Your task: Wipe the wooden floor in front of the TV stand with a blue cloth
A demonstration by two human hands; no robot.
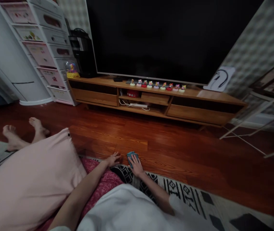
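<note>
The person wears a loose, pale top (129,208), whitish with a faint grey cast, its cloth soft and lightly creased. Its 2 short sleeves (183,205) leave the 2 forearms (155,188) bare. Below it shows deep pink-red cloth (106,182) with a fine, lighter mottled pattern, apparently legwear. The left hand (114,159) and right hand (136,166) are bare, as are 2 feet (39,126), seemingly the same person's.

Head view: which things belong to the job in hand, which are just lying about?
In use:
- blue cloth, under the right hand
- wooden floor, beneath the cloth

Lying about:
- pink pillow
- toy figures
- television
</note>
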